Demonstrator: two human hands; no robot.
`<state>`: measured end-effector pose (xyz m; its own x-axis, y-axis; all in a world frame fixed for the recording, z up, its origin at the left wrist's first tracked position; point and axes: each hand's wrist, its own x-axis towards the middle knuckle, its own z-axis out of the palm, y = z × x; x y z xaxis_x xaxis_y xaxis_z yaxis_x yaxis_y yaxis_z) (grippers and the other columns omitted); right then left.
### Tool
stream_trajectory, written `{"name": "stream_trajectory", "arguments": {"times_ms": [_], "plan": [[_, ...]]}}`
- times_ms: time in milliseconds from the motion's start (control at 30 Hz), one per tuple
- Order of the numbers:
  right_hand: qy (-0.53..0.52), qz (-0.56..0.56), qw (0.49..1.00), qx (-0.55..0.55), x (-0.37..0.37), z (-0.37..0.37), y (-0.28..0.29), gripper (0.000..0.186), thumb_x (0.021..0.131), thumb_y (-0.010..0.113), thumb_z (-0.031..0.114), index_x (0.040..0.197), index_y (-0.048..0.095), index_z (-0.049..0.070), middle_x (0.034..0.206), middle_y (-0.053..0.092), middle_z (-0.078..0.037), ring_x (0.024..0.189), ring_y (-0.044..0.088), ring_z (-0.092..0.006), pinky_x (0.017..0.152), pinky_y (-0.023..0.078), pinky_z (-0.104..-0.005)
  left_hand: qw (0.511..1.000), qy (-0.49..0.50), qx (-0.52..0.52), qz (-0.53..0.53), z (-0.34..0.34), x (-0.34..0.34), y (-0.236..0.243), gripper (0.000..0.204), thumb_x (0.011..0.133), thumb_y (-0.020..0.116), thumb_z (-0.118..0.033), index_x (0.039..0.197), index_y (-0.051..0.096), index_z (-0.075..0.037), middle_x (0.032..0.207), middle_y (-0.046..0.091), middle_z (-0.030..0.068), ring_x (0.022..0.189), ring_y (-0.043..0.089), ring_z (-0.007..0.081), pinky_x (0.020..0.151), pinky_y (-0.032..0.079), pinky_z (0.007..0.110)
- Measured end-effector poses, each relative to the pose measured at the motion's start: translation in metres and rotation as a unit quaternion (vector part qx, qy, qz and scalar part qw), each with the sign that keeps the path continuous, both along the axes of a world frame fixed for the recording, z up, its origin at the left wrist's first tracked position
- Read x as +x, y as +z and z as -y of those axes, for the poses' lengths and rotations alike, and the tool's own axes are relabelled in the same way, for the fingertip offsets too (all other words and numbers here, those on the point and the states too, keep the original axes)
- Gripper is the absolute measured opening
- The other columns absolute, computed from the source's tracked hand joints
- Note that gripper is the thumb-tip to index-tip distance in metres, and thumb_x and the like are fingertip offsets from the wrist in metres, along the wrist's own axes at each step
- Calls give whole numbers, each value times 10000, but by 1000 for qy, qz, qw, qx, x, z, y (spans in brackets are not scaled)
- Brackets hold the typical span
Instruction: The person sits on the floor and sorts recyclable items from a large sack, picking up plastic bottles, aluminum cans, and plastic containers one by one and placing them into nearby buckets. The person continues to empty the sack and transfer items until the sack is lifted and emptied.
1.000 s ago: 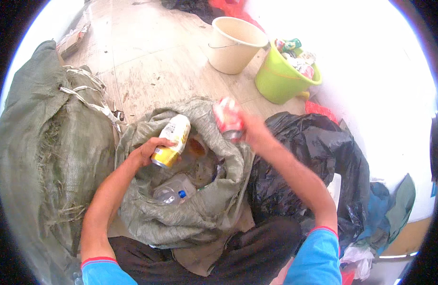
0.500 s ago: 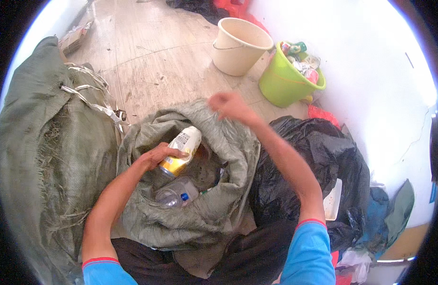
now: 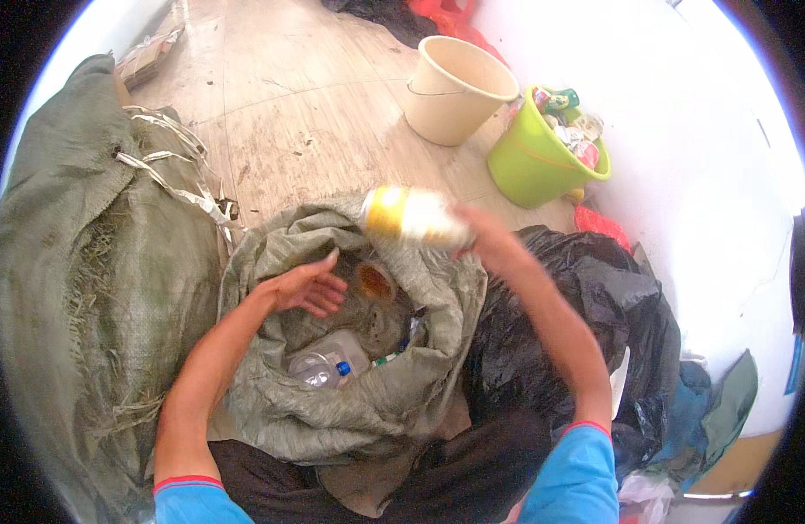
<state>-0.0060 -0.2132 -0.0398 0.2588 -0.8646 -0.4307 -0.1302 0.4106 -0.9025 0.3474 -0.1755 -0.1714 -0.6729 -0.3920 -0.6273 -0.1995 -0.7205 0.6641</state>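
Note:
An open grey-green woven sack (image 3: 385, 410) holds a clear plastic bottle with a blue cap (image 3: 319, 368) and other items, including a round brownish patch or item that I cannot make out. My left hand (image 3: 308, 288) is over the sack's mouth, open, fingers apart and empty. My right hand (image 3: 481, 236) grips a yellow and white can (image 3: 407, 214), blurred by motion, above the sack's back rim, its fingers closed on it.
A full grey-green sack (image 3: 88, 288) lies at left. Black plastic bags (image 3: 559, 323) lie at right, beside a white wall (image 3: 699, 175). Behind are a beige bucket (image 3: 450, 113) and a green bucket (image 3: 520, 170) holding several crushed cans, with red plastic (image 3: 599, 223) near it.
The yellow and white can has passed from my left hand to my right and moved up and rightward. My left hand has opened. The red can held by my right hand earlier has left it.

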Motion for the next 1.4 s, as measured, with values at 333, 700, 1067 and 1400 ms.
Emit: {"name": "stream_trajectory", "arguments": {"times_ms": [333, 700, 1067, 1400], "plan": [[-206, -85, 959, -175, -22, 175, 112, 656, 894, 603, 417, 1303, 422, -62, 1279, 502, -226, 961, 636, -361, 685, 602, -395, 870, -279, -351, 207, -44, -35, -90, 518, 721, 728, -550, 882, 726, -57, 749, 663, 96, 683, 615, 202, 646, 498, 368], [551, -328, 744, -188, 125, -95, -127, 498, 852, 612, 350, 1149, 601, -49, 1005, 673, -209, 911, 650, -375, 784, 519, -400, 795, -437, -280, 314, -87, -47, -75, 769, 638, 758, -602, 1044, 655, 42, 1004, 680, 187, 866, 656, 323, 755, 525, 441], [631, -364, 682, -63, 98, -157, -176, 611, 717, 730, 435, 1104, 628, -26, 971, 680, -204, 937, 652, -340, 816, 501, -406, 834, -448, -201, 251, -92, -17, -66, 980, 601, 809, -569, 1315, 473, 11, 1130, 615, 207, 895, 642, 312, 716, 530, 424], [634, -543, 481, -269, 86, -200, -151, 648, 629, 765, 295, 1180, 559, 24, 1199, 521, -227, 1095, 546, -395, 815, 508, -480, 881, -297, -196, 312, -96, -10, -60, 541, 719, 720, -423, 1004, 674, 34, 866, 665, 191, 711, 643, 281, 637, 512, 414]]}}
